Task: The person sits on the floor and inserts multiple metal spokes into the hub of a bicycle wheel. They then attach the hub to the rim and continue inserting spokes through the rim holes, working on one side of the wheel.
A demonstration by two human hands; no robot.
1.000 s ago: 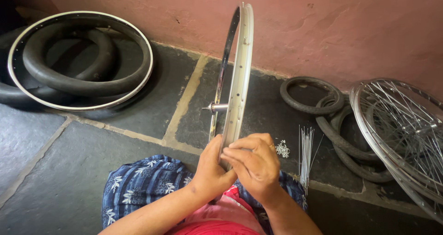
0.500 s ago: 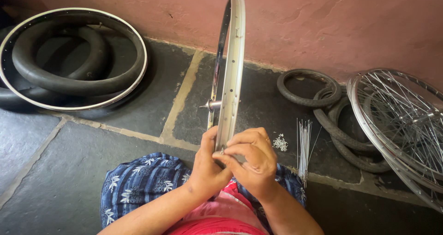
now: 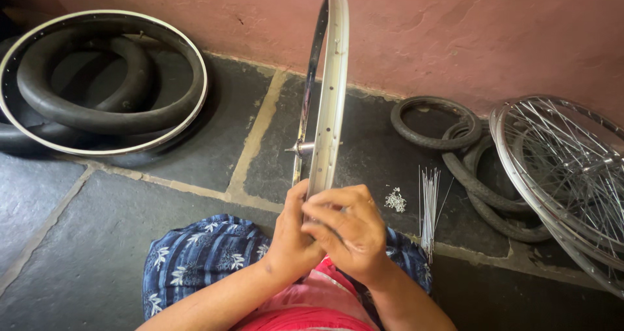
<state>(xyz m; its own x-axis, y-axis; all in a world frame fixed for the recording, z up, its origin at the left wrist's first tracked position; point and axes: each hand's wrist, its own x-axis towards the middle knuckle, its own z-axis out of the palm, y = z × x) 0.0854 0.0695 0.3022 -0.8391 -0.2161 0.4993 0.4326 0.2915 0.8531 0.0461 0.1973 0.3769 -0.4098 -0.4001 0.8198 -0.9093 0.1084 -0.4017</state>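
While gripped at its near edge by left hand (image 3: 290,240) and right hand (image 3: 348,230), bicycle rim (image 3: 330,103) stands upright, edge-on, for close work; loose spokes (image 3: 428,204) just right of right hand.

Landmark: upright silver wheel rim (image 3: 328,90), standing edge-on in middle of stone floor (image 3: 97,240).

Left of rim: bare floor, room for hand to pass. Far left of rim: black tyres (image 3: 84,90) stacked with white-edged rim (image 3: 195,64), block that corner.

Right of rim, near: small pile of nipples (image 3: 394,200) and bundle of loose spokes (image 3: 429,204) on floor. Thin gap between them and rim.

Far right of rim: small tyres (image 3: 434,124) and spoked wheels (image 3: 565,168) crowd floor.

Behind rim: pink wall (image 3: 455,32), no way through.

Low end of rim: both hands (image 3: 325,230) and knees (image 3: 195,256) fill space.
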